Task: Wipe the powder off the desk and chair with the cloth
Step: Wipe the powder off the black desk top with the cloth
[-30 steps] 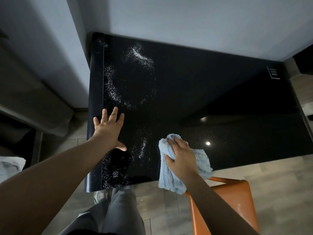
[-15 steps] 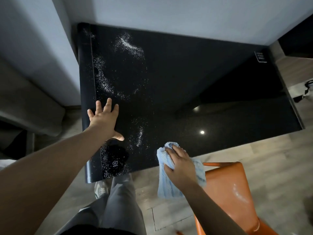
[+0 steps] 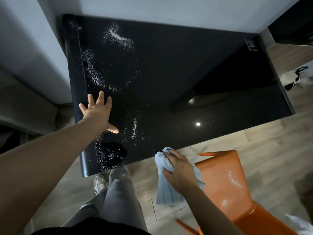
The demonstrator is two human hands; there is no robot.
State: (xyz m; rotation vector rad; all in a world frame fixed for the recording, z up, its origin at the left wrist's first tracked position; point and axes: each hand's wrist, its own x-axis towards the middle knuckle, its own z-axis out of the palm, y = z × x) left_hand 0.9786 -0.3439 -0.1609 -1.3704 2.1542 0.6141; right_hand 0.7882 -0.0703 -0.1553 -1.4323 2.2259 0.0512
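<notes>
At the desk's near edge, one blue cloth [image 3: 166, 180]: your right hand [image 3: 180, 172] grips it bunched. It has slid off the black desk [image 3: 169, 73] since a second ago and hangs over the floor beside the chair [image 3: 225, 180]. That reads as one stroke finished, with the chair likely next or a return pass due. Powder [image 3: 118, 37]: four patches remain on the desk's left half, two smears on the orange seat. Your left hand [image 3: 99, 112]: one, flat, fingers spread, holding nothing, braced on the desk.
</notes>
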